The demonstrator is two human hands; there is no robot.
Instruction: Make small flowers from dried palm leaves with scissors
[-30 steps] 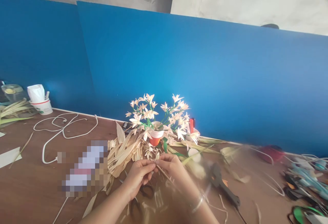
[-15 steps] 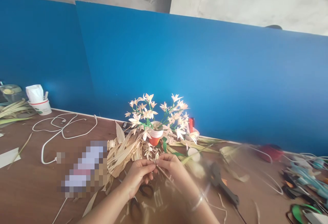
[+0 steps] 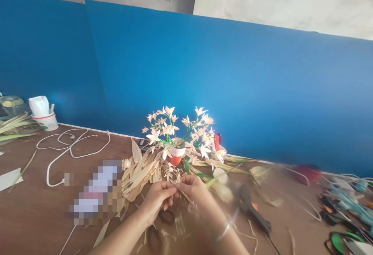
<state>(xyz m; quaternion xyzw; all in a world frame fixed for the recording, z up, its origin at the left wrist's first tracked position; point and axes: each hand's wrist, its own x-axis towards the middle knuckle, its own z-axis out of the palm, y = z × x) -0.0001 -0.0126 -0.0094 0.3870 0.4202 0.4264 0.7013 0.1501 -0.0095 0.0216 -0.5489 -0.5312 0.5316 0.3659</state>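
Note:
My left hand (image 3: pixel 162 198) and my right hand (image 3: pixel 194 192) meet fingertip to fingertip over the table, both closed in a pinch. Between them is a small husk flower (image 3: pixel 178 178), its pale tip poking up above the fingers. A thin tan stem (image 3: pixel 189 199) slants down from the fingertips beneath my right hand. Just beyond stands an orange-and-white paper cup (image 3: pixel 176 156) with many cream husk flowers (image 3: pixel 167 129) on green stems around it. Dried corn husks (image 3: pixel 142 173) lie heaped to the left of the cup. Scissors (image 3: pixel 166 217) lie partly hidden below my left hand.
A black glue gun (image 3: pixel 253 210) lies right of my right arm. On the left are a blurred-out phone (image 3: pixel 97 191), a white cable (image 3: pixel 71 146) and a paper cup (image 3: pixel 46 122). Tools and a green tape roll (image 3: pixel 339 243) crowd the right edge. A blue partition (image 3: pixel 233 84) closes the back.
My fingertips have shifted very slightly, and the husk flower's tip between them has tilted a little. Both hands remain pinched together in nearly the same place.

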